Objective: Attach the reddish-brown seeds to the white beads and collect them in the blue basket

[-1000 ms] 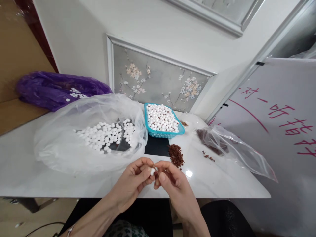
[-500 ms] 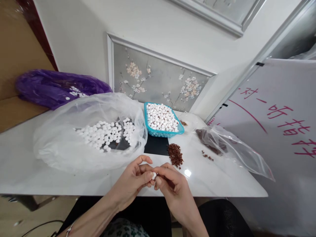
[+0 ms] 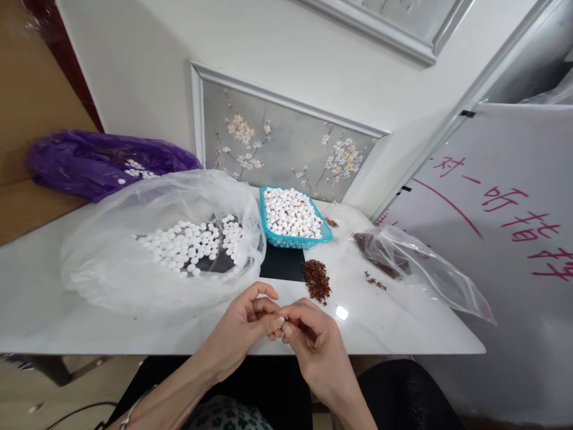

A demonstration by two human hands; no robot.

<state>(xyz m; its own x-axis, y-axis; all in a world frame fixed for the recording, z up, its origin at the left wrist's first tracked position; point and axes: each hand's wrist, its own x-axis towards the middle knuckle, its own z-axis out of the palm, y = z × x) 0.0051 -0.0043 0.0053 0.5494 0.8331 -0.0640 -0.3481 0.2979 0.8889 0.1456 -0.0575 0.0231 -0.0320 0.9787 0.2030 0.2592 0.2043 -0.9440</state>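
My left hand [image 3: 244, 322] is closed in a pinch on a small white ball [image 3: 282, 319], mostly covered by the thumb and fingertips. My right hand [image 3: 316, 334] meets it there, thumb and forefinger pressed together against the ball's side. Whatever the right fingertips pinch is hidden. Just beyond the hands lies a pile of small brown star-shaped pieces [image 3: 317, 280]. Behind it stands a turquoise basket [image 3: 295, 242] heaped with white balls, some with brown bits among them. A clear plastic bag [image 3: 102, 257] with many loose white balls spreads to the left.
A purple bag [image 3: 80, 161] with some white balls lies at the back left. On the right is a zip bag [image 3: 430, 269] with brown contents, beside a few loose brown pieces [image 3: 375, 281]. A whiteboard [image 3: 505, 286] with red writing borders the table [image 3: 403, 334] there.
The fingertips have closed further over the white ball, so less of it shows. Both hands otherwise keep nearly the same place; the view has shifted slightly.
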